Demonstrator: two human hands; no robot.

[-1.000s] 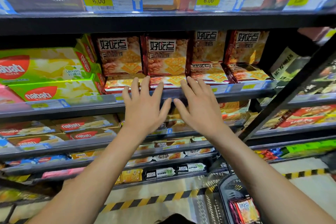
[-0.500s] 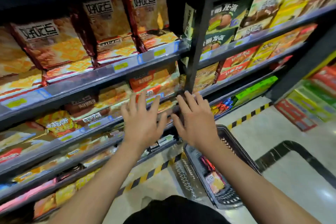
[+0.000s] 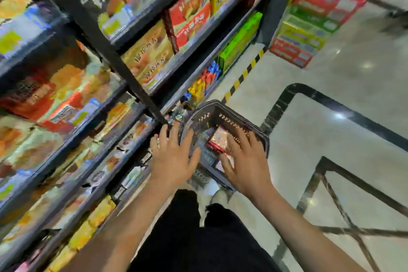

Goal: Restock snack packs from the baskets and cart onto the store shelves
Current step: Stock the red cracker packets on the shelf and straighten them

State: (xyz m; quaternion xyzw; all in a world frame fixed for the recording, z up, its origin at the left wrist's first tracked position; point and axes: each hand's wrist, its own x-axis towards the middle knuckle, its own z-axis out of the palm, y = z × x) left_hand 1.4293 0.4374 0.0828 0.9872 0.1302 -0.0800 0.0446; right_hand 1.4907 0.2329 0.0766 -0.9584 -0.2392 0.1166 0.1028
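Dark metal store shelves [image 3: 123, 104] run in tilted tiers across the left of the head view, their flat ledges packed with boxed and bagged snacks in red, yellow, orange and green; much of that stock is smeared by blur and its print cannot be read. A slanted black upright [image 3: 103, 46] of the shelving cuts across the tiers and ends just above the hands. To the right spreads a glossy pale tiled floor [image 3: 331, 86] with dark inlaid lines and a yellow-and-black hazard stripe [image 3: 240, 77] along the shelf base. Stacked cartons [image 3: 309, 24] in red and green stand on the floor at the far end of the shelving. The person's dark trousers [image 3: 194, 234] fill the bottom centre.

On the floor beside the lowest shelf sits a dark plastic basket [image 3: 234, 117] with slotted, perforated walls and a rounded rim. Inside it lies a glossy red snack pack [image 3: 217, 139], rectangular and crinkled, with a speckled pale panel; it is the only pack that can be made out there.

Both bare hands reach down over the basket, palms down, fingers spread and straight, gripping nothing. The left hand [image 3: 174, 157] hangs over the basket's near-left rim, by the lowest shelf edge. The right hand [image 3: 245, 161] hovers over the basket interior, its fingertips [image 3: 234, 137] just beside the red pack; whether they touch it cannot be told.
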